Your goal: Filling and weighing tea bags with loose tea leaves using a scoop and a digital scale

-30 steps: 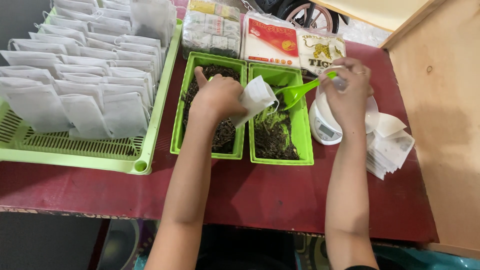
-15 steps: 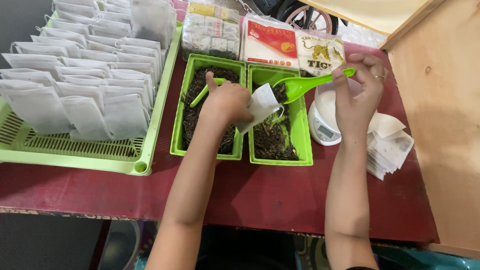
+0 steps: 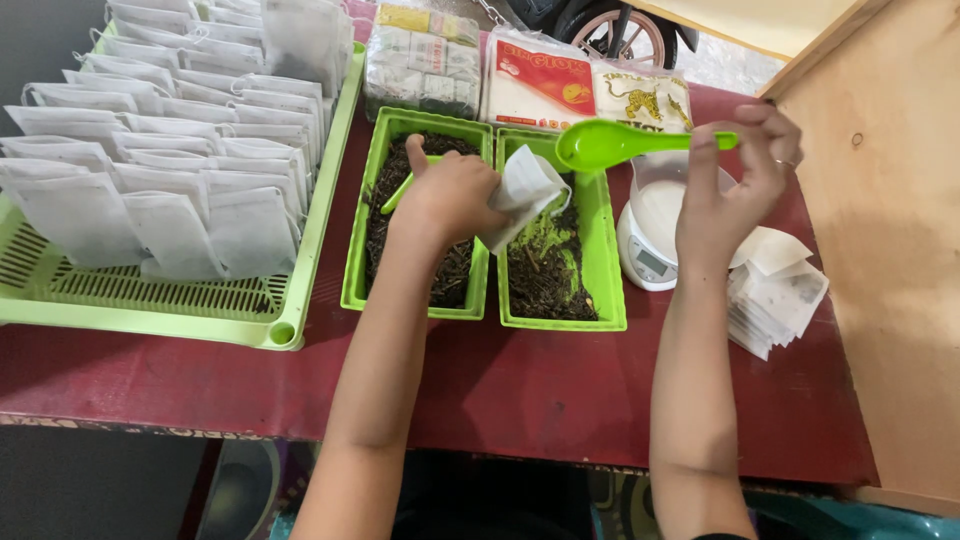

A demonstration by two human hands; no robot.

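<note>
My left hand holds a small white paper bag open over the gap between two green trays of dark loose leaves, the left tray and the right tray. My right hand grips the handle of a green plastic spoon, whose bowl hovers just above and right of the bag. A second green spoon lies in the left tray under my left hand.
A large green slotted basket at the left holds several filled white bags. A white kitchen scale stands right of the trays, a stack of white bags beside it. Wrapped packets line the table's far edge. A wooden panel rises at the right.
My right hand has lifted the green spoon out of the right tray and swung it up over the bag. My left hand has stayed over the trays, holding the bag.
</note>
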